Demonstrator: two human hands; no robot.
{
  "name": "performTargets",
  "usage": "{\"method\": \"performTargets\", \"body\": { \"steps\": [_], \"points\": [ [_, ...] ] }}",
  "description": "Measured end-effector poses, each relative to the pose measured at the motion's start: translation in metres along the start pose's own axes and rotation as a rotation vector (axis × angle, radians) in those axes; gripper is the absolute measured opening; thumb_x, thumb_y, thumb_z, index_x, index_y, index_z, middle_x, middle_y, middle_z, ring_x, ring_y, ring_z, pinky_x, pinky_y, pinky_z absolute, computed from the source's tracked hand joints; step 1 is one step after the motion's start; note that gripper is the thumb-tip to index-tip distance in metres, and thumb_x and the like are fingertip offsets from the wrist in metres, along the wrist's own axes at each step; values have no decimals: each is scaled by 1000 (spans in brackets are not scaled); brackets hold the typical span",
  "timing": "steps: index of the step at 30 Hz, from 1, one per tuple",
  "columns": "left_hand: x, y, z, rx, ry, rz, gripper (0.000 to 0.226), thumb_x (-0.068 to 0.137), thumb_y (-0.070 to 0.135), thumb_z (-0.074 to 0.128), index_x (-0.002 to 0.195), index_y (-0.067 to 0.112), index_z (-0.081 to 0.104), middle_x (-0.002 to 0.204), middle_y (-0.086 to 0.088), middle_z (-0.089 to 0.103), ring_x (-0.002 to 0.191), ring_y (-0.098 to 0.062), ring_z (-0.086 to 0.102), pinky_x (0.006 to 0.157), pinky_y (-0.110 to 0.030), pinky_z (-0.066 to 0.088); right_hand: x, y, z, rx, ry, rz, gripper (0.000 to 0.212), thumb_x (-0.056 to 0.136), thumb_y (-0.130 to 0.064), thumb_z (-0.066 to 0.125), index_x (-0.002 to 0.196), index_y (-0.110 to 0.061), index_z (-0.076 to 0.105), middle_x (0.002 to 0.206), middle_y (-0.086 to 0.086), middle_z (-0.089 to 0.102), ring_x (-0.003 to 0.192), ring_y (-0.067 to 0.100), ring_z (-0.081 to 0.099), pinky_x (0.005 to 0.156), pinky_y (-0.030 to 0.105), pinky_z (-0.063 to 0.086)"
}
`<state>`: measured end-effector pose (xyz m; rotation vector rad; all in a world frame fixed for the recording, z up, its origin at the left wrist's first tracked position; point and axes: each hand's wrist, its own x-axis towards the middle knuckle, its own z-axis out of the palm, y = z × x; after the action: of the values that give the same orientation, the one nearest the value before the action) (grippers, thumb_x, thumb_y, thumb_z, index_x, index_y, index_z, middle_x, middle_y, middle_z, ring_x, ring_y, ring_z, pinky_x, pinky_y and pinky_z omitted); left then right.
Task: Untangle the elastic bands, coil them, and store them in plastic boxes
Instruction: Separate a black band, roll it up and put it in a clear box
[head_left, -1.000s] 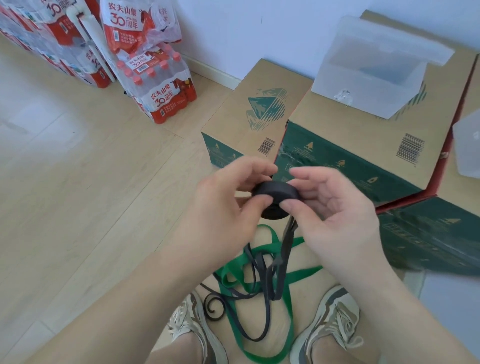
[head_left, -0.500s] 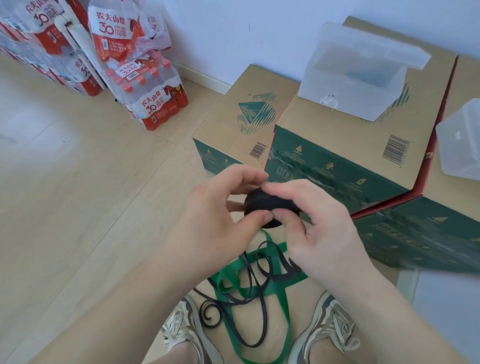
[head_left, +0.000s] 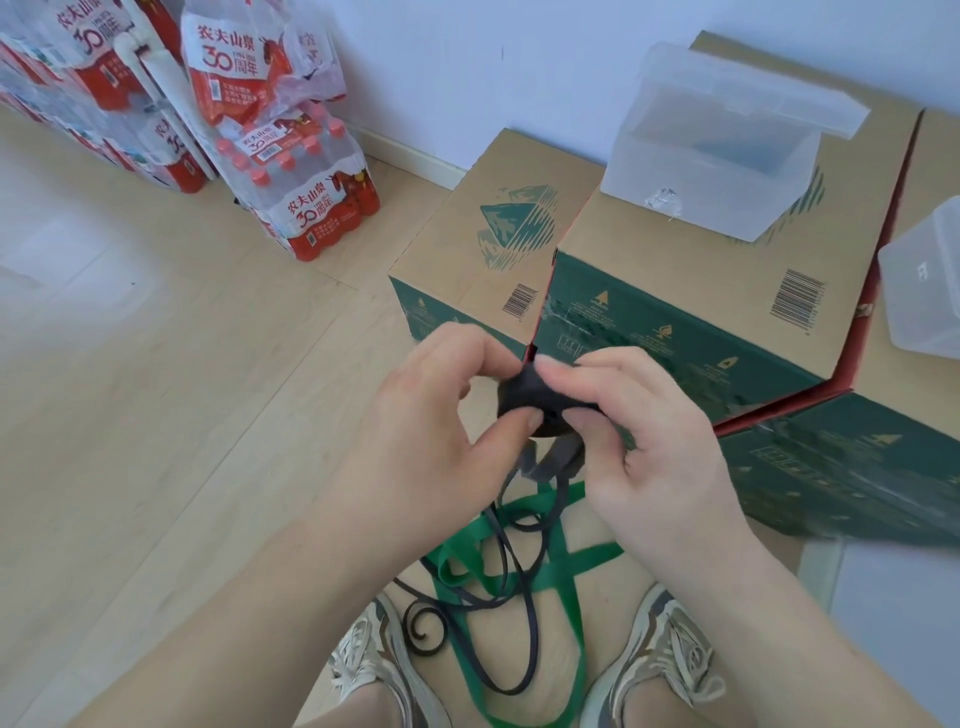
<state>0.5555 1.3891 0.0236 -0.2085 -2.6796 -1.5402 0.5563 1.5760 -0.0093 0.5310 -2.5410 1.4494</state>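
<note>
A black elastic band is partly wound into a tight coil (head_left: 524, 397) held in the air in front of me. My left hand (head_left: 441, 431) pinches the coil between thumb and fingers, and my right hand (head_left: 644, 441) grips it from the other side. The band's loose tail (head_left: 519, 582) hangs down to the floor, lying over a green elastic band (head_left: 561, 577) between my shoes. An open clear plastic box (head_left: 701, 176) with a raised lid stands on a cardboard carton. Part of a second plastic box (head_left: 924, 291) shows at the right edge.
Two green and tan cardboard cartons (head_left: 488, 249) (head_left: 727, 291) stand ahead against the white wall. Shrink-wrapped packs of bottled water (head_left: 306, 197) are stacked at the upper left. Pale wood flooring (head_left: 156, 389) spreads to the left.
Both hands have turned the coil and taken in more of the black band, so the tail on the floor is shorter. My right fingers have shifted over the coil's top.
</note>
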Motion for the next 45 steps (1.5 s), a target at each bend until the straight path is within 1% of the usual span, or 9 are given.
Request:
{"method": "performTargets", "body": {
  "steps": [4, 7, 13, 16, 20, 26, 30, 37, 45],
  "points": [
    [-1, -2, 0, 103, -24, 43, 29, 89, 9, 76, 110, 24, 65, 103, 17, 68, 102, -5, 68, 83, -27, 61, 0, 0, -1, -102, 16, -48, 52, 85, 22, 64, 118, -15, 80, 112, 0, 71, 108, 22, 67, 90, 38, 57],
    [-1, 1, -2, -32, -21, -27, 45, 88, -4, 73, 112, 33, 63, 101, 18, 67, 104, -2, 66, 79, -17, 59, 0, -4, -3, -55, 82, 21, 43, 88, 11, 73, 122, -15, 76, 116, -4, 74, 111, 13, 69, 98, 31, 56],
    [1, 1, 1, -401, -38, -230, 42, 95, -6, 63, 115, 31, 68, 107, 5, 75, 105, -16, 72, 90, -33, 60, 5, -8, -1, -52, 52, 6, 58, 91, 19, 62, 138, -15, 65, 113, 8, 60, 108, 11, 59, 95, 11, 43],
    [0, 2, 1, -179, -18, -149, 41, 92, -1, 69, 117, 32, 67, 110, 14, 72, 110, -6, 68, 86, -21, 58, 2, -7, -1, -68, 18, 1, 61, 89, 23, 59, 135, -16, 69, 105, 6, 58, 102, 5, 58, 90, 7, 46],
    [-2, -3, 1, 121, -29, 95, 49, 88, 3, 74, 130, 25, 65, 116, 13, 67, 112, -8, 65, 92, -34, 59, -1, -6, 0, -78, -39, 24, 57, 89, 15, 65, 131, -23, 70, 105, -3, 61, 98, 15, 64, 81, 33, 59],
    [3, 1, -8, -113, 21, -81, 45, 91, -2, 71, 109, 38, 68, 105, 19, 69, 107, -3, 65, 83, -19, 59, 4, -10, -6, 103, 59, 179, 41, 84, -3, 84, 111, -28, 67, 101, -12, 73, 100, 7, 71, 89, 14, 53],
    [6, -4, -9, -281, 14, -159, 38, 95, 2, 66, 110, 36, 66, 109, 11, 74, 110, -16, 68, 93, -39, 60, 5, -10, -5, 21, 33, 25, 47, 90, 10, 70, 131, -15, 68, 114, 1, 68, 109, 14, 65, 96, 19, 50],
    [-2, -2, -5, 159, -76, 132, 49, 88, 3, 72, 131, 25, 64, 120, 14, 69, 113, -4, 65, 96, -34, 57, -1, -6, 1, -67, -50, -16, 55, 85, 21, 62, 120, -19, 73, 109, -2, 66, 105, 18, 65, 91, 25, 54],
    [3, 5, -6, -311, 0, -111, 42, 94, -11, 62, 114, 26, 60, 106, 8, 70, 99, -11, 71, 79, -21, 59, 1, -11, 1, 101, 46, 54, 53, 92, 11, 68, 133, -21, 63, 123, -4, 68, 118, 16, 66, 100, 26, 53]
  ]
}}
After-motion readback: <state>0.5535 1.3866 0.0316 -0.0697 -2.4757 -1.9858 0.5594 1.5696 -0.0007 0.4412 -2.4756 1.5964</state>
